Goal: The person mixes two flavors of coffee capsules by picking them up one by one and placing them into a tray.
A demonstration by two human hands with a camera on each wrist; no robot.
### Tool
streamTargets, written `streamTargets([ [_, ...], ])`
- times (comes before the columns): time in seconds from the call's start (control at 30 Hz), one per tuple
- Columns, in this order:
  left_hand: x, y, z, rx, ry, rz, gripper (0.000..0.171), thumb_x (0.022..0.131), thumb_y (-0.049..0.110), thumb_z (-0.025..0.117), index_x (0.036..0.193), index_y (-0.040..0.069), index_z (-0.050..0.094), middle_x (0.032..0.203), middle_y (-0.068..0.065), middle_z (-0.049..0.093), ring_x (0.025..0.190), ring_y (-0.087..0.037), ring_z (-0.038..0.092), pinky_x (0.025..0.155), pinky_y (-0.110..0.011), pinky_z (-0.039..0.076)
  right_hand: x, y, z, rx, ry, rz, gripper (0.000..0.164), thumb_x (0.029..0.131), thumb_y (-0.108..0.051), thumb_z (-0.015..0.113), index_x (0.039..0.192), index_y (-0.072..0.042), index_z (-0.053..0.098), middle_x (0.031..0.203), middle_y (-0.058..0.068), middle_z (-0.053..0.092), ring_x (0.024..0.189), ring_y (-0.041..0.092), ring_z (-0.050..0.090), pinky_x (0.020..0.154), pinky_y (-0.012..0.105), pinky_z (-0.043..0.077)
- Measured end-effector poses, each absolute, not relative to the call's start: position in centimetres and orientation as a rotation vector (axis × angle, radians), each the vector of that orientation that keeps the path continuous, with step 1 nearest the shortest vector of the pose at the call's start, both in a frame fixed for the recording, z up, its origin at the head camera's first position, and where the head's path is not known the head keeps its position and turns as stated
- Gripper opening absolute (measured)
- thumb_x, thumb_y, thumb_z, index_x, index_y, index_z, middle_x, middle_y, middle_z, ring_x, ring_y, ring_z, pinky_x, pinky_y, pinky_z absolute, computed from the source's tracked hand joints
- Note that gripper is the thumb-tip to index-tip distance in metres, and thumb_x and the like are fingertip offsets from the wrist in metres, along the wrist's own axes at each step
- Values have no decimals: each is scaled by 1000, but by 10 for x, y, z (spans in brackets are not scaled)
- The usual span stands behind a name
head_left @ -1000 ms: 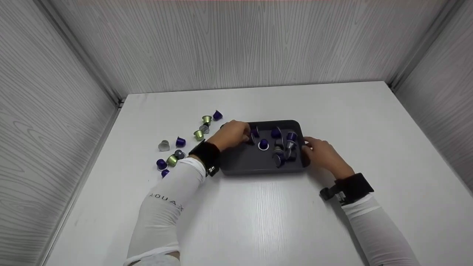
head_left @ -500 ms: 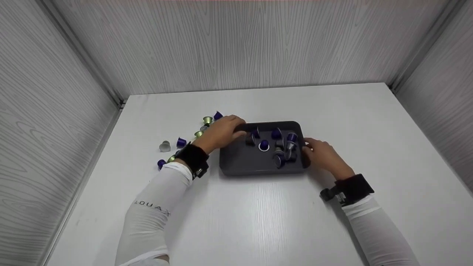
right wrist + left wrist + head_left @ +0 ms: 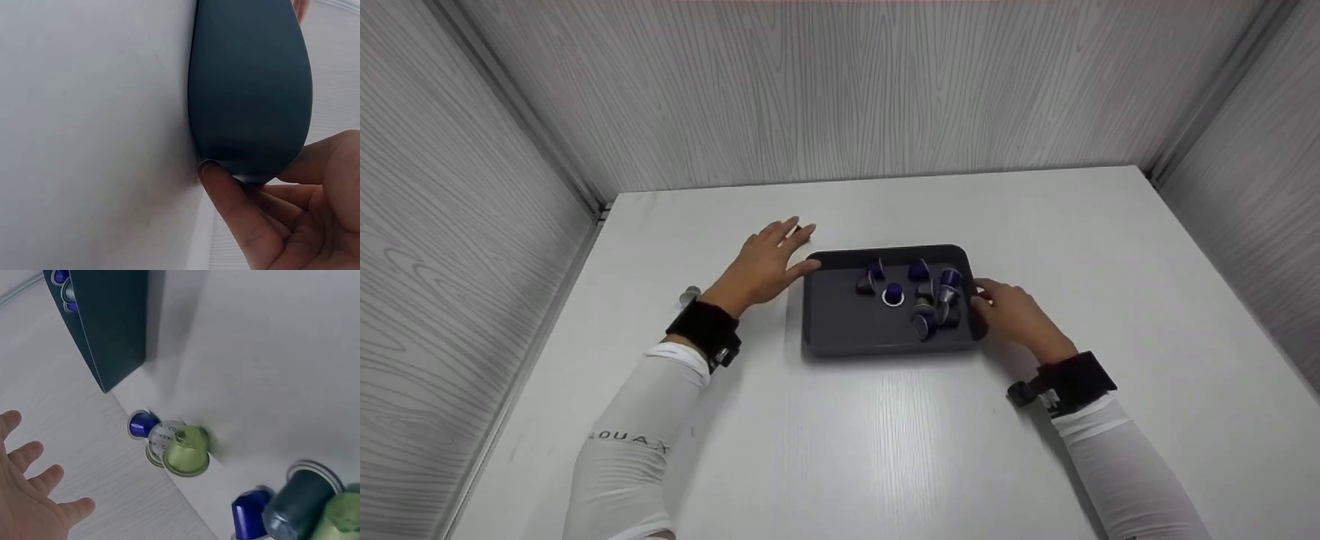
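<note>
A dark grey tray sits on the white table with several coffee capsules inside, mostly purple-blue; one stands rim down near the middle. My left hand, empty with fingers spread, hovers left of the tray, thumb tip close to its far left corner. Loose capsules lie under and beside that hand: a green capsule, a blue capsule, a dark capsule and others. In the head view the hand and wrist hide most of them. My right hand grips the tray's right end, fingers and thumb at its wall.
A silver capsule shows beside the left wrist strap. Pale wood-grain panels enclose the table at the back and both sides.
My left hand has left the tray, moving leftward over the loose capsules, and its fingers have spread. A dark capsule stays where it was near the hand in the tray. My right hand stays put.
</note>
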State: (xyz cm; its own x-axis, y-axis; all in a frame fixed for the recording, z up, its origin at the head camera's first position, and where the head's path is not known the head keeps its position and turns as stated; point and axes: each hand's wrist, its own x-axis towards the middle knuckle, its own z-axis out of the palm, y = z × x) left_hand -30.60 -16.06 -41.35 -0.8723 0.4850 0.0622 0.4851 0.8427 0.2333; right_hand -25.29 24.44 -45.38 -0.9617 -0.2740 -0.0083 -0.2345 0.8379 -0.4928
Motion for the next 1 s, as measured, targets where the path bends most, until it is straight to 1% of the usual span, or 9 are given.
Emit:
streamTargets([
  [0.13, -304, -180, -415, -748, -3035, -386, 75, 98, 64, 32, 158, 22, 19, 162, -12, 14, 146, -37, 13, 112, -63, 14, -253, 244, -453, -399, 2932, -770, 43, 103, -15, 46, 141, 5, 46, 123, 30, 60, 109, 43, 59, 92, 55, 45],
  [0.37, -301, -213, -421, -617, -3130, -339, 78, 96, 68, 27, 159, 24, 8, 163, -12, 4, 147, -39, 6, 109, -68, 11, -254, 245, -453, -382, 2933, -773, 43, 103, -16, 46, 142, 3, 46, 120, 29, 61, 107, 41, 60, 90, 54, 46],
  [0.53, -297, -234, -425, -542, -3174, -363, 81, 96, 69, 24, 159, 21, 6, 162, -16, 5, 146, -43, 5, 108, -70, 11, -254, 244, -454, -394, 2934, -767, 43, 102, -15, 46, 141, 4, 46, 118, 30, 61, 105, 42, 60, 90, 55, 46],
  [0.63, -293, -248, -427, -501, -3203, -406, 82, 97, 68, 23, 159, 17, 6, 161, -20, 6, 144, -46, 5, 108, -69, 12, -253, 244, -454, -401, 2932, -768, 43, 102, -14, 46, 141, 4, 46, 119, 30, 61, 105, 42, 60, 90, 55, 46],
  [0.83, -287, -273, -434, -439, -3250, -546, 85, 98, 63, 36, 158, 11, 7, 158, -28, 10, 143, -47, 9, 112, -61, 14, -251, 245, -453, -397, 2926, -776, 43, 102, -14, 46, 141, 5, 46, 121, 30, 60, 107, 43, 59, 91, 55, 45],
  [1.0, -282, -286, -437, -362, -3293, -628, 87, 97, 60, 44, 158, 10, 8, 157, -29, 9, 142, -49, 10, 112, -62, 14, -250, 244, -453, -410, 2928, -776, 43, 102, -14, 46, 140, 6, 46, 123, 30, 59, 110, 44, 59, 93, 55, 45],
])
